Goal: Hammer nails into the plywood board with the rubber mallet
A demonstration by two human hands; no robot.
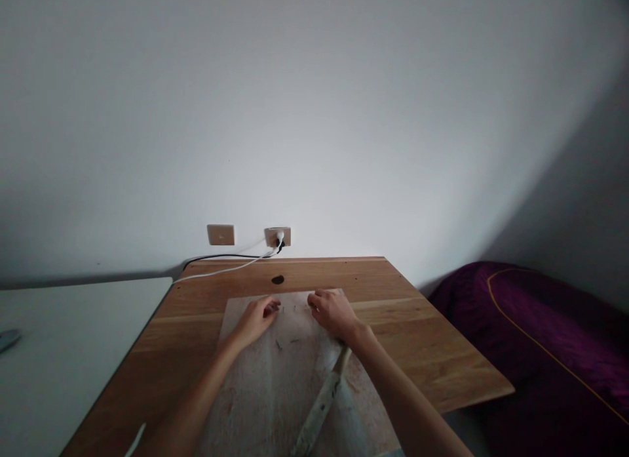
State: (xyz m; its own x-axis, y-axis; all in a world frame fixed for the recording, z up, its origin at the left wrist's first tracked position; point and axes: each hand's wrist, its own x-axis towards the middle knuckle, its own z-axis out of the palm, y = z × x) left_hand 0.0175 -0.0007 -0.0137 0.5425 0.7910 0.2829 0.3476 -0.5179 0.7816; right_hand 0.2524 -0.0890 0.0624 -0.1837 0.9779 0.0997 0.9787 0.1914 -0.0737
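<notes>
Both hands are over the far part of a pale, worn wooden board. My left hand is at its far left, fingers curled in toward the thumb; whatever they hold is too small to make out. Across from it, my right hand is closed, fingertips pinched near the board, their contents hidden. Small thin nail-like pieces appear to stand upright between the hands. Nearer me, two more thin pieces lie on the board. A long, scuffed stick-like handle lies diagonally, its far end partly behind my right forearm.
The board rests on a brown wooden table against the wall. A white tabletop adjoins at left. White and black cables run to a wall socket. A purple fabric-covered mass stands at right.
</notes>
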